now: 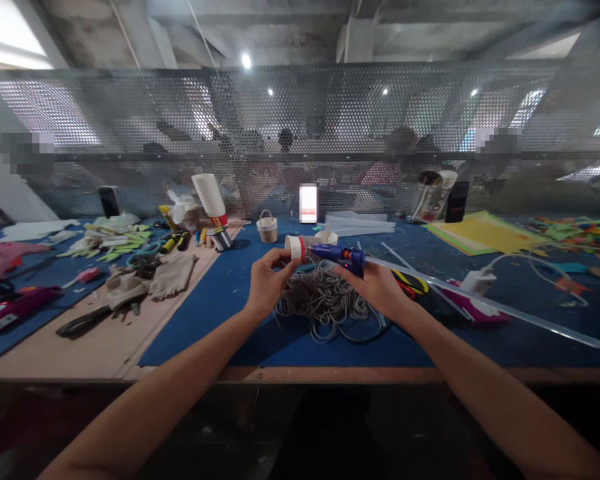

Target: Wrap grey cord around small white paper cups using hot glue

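Note:
My left hand [269, 283] is closed on a small white paper cup [295, 249] with a red band, tipped on its side. Wrapped round the handle of a blue hot glue gun [336, 254] is my right hand [380, 288]. The gun's nozzle points left at the cup; whether they touch, I cannot tell. A long clear glue stick [485, 298] sticks out of the gun's back end toward the right. Below both hands lies a tangled heap of grey cord [330, 307]. A small cord-wrapped basket [267, 228] with a handle stands behind my left hand.
Stacked paper cups [210, 197] lean at the back left. Work gloves [173, 277] and blue-handled scissors [146, 253] lie left. Yellow-handled pliers [413, 282], a magenta power strip [490, 315] with a white plug [477, 281], and coloured sheets [480, 232] are right. A perforated screen [330, 113] closes the back.

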A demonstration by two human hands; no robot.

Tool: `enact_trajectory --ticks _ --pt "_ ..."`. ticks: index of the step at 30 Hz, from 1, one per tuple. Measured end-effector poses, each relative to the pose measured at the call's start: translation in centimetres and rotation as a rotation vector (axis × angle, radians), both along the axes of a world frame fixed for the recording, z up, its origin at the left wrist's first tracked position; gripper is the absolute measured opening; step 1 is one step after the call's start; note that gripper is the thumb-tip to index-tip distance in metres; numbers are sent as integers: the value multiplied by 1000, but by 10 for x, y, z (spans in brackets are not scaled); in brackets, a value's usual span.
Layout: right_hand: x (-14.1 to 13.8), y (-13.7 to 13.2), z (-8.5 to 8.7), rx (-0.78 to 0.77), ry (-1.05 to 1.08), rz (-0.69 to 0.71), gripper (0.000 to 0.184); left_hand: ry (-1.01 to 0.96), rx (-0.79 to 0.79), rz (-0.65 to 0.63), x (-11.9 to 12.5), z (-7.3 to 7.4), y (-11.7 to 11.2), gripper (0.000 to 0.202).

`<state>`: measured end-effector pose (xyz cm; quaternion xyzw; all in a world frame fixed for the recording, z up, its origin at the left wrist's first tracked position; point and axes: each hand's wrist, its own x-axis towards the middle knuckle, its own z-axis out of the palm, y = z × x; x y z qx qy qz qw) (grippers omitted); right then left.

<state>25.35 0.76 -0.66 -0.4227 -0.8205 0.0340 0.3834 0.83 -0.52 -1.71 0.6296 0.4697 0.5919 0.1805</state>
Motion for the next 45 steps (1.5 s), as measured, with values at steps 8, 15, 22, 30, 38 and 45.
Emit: enact_trajectory --ticks 8,15,22,30,38,45 --pt "1 2 -2 -12 -16 4 44 -7 7 -7 2 4 -3 22" --pt "1 1 -1 -49 -43 28 47 -15 10 0 0 4 -2 22" --pt "1 1 -2 -72 -48 33 45 -64 -11 -4 1 7 -3 23" --pt "0 0 0 -66 -60 46 45 -77 -14 -10 -1 3 1 23" --pt "0 0 -1 -72 -8 45 43 -199 -66 -72 2 6 1 23" --pt "-2 -8 10 -196 149 64 37 -349 -142 -153 0 1 6 31"
